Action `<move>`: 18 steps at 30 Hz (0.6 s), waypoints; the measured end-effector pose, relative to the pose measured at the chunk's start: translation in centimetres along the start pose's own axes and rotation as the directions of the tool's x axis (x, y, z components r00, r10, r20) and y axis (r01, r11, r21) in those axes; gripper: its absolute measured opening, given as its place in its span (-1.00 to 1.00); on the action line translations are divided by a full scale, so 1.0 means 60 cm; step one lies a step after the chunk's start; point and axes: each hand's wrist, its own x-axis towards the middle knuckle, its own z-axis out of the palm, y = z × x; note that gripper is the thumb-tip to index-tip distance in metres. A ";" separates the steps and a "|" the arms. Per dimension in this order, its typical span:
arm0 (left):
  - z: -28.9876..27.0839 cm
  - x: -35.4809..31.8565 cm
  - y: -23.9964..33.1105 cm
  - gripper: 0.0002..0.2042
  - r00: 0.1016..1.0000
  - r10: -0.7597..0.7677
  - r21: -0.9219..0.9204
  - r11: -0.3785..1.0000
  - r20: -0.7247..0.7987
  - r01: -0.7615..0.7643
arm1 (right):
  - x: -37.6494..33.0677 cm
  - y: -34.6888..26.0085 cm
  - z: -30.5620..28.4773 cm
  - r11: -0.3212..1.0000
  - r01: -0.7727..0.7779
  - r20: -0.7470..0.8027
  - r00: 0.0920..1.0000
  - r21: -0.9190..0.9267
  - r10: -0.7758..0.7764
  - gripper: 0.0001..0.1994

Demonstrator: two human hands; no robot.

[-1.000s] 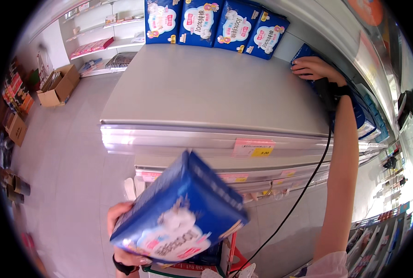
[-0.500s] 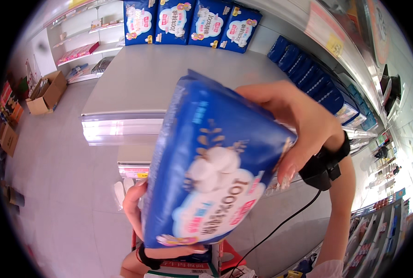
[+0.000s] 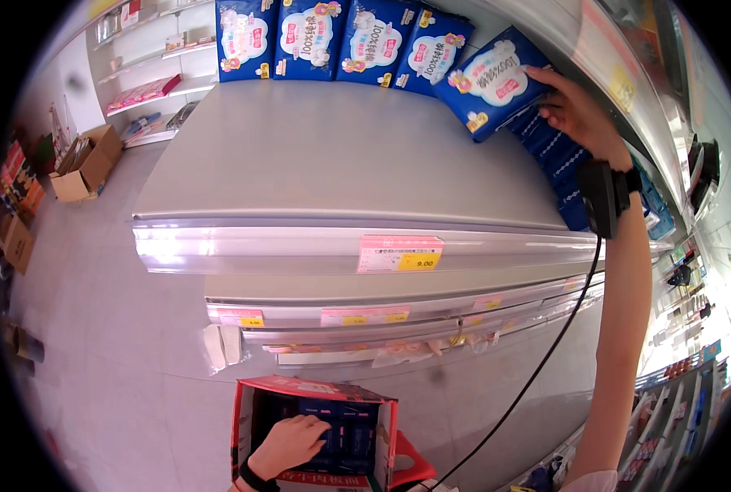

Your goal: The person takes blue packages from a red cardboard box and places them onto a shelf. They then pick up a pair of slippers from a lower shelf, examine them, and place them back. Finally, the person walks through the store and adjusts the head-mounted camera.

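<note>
The blue package [image 3: 493,86] stands tilted at the back right of the grey shelf [image 3: 333,164], beside a row of like packages [image 3: 337,41]; the right hand [image 3: 574,111] grips its right edge. The left hand [image 3: 288,443] rests, fingers spread, on dark packs inside the red-rimmed carton [image 3: 320,430] below.

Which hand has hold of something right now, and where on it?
The right hand holds a blue pack by its right edge on the shelf. The left hand rests on packs inside the red box; a grip cannot be told.
</note>
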 end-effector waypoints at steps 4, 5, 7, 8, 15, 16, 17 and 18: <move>0.043 -0.026 -0.033 -0.53 0.948 -0.292 0.278 0.928 0.130 0.248 | 0.075 0.054 -0.053 0.937 0.344 0.146 0.932 -0.060 -0.333 -0.78; 0.064 -0.032 -0.047 -0.41 0.944 -0.300 0.295 0.922 0.134 0.251 | 0.104 0.070 -0.061 0.920 0.379 0.154 0.919 -0.102 -0.362 -0.79; 0.084 -0.042 -0.059 -0.31 0.932 -0.335 0.344 0.899 0.141 0.271 | 0.123 0.066 -0.010 0.986 0.143 -0.075 0.986 -0.088 -0.150 -0.80; 0.093 -0.044 -0.065 -0.26 0.926 -0.348 0.368 0.888 0.145 0.277 | 0.136 0.067 0.011 0.969 0.092 -0.166 0.977 -0.228 -0.132 -0.73; 0.148 -0.019 -0.068 -0.07 0.900 -0.413 0.226 0.898 0.139 0.377 | 0.156 0.131 0.029 0.687 0.025 -0.304 0.885 -0.727 -0.354 -0.51; 0.150 -0.015 -0.068 -0.06 0.902 -0.411 0.236 0.897 0.132 0.374 | 0.155 0.136 0.028 0.701 0.013 -0.306 0.894 -0.713 -0.327 -0.54; 0.154 -0.010 -0.069 -0.06 0.904 -0.409 0.246 0.896 0.126 0.371 | 0.159 0.140 0.024 0.714 0.000 -0.306 0.903 -0.700 -0.301 -0.56; 0.160 -0.006 -0.071 -0.07 0.917 -0.389 0.259 0.898 0.086 0.356 | 0.163 0.143 0.017 0.724 -0.019 -0.310 0.911 -0.690 -0.272 -0.59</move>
